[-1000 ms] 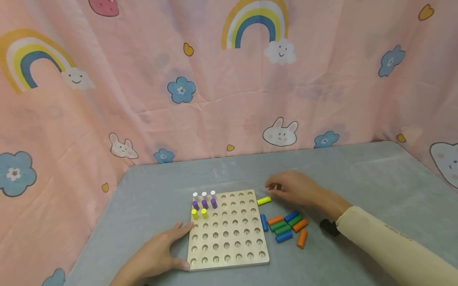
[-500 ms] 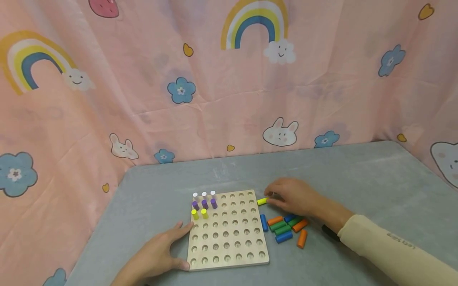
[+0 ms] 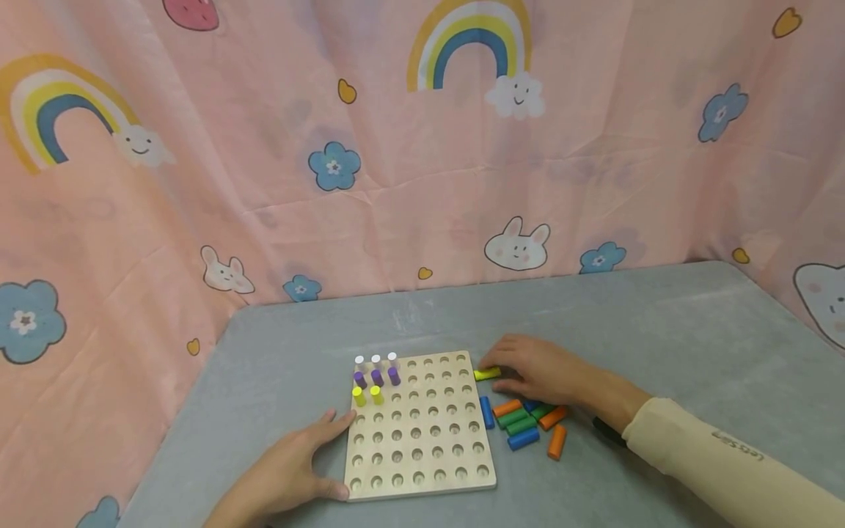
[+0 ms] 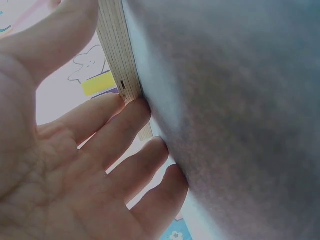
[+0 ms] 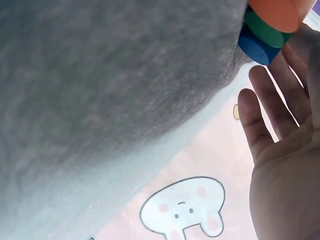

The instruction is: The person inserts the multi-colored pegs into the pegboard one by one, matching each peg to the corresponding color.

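So, our left grip (image 3: 290, 460) touches the left edge of the pegboard (image 3: 427, 443), thumb and fingers apart. Our right grip (image 3: 538, 368) is at the loose yellow peg (image 3: 485, 375), just beside the pegboard's right edge; we can't tell if it's clamped. We've blue, orange and green pegs (image 3: 520, 425) loose on the table (image 3: 634, 330) nearby.

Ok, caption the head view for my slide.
Left hand touching a pegboard, right hand at a loose yellow peg.

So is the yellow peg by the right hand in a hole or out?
Out: the yellow peg lies sideways beside the pegboard, at the right hand.
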### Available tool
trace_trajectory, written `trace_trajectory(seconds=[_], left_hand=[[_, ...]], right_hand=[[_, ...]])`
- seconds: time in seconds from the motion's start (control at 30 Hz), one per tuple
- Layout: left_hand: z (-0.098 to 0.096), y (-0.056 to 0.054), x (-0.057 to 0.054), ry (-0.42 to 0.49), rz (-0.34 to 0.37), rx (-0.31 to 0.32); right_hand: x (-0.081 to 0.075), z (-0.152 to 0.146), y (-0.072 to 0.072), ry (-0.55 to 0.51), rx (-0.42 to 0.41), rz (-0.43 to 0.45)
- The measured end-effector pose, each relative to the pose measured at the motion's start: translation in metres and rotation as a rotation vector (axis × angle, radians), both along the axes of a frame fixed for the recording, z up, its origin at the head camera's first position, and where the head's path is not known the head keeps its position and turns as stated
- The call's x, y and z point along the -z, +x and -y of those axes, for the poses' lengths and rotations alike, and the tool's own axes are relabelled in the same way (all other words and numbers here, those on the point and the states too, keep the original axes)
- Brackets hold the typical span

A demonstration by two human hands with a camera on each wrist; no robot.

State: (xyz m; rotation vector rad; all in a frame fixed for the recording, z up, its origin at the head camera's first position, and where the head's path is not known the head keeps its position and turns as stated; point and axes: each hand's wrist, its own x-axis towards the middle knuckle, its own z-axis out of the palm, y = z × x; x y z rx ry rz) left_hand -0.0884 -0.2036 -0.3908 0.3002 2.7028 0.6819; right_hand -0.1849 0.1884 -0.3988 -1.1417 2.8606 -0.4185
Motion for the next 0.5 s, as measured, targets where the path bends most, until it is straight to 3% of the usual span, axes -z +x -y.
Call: trace_trajectory(seconds=[0.33,0.5], left_hand=[[-0.0003,-0.0005,-0.0017,0.009,-0.009,0.014],[0.0014,0.0001,-0.001,0.023,-0.03,0.037]], right_hand=[[0.0002,-0.001,0.001,0.015,-0.014,0.002],[0.0046,0.0,0.0024,-0.004,-0.057,-0.047]])
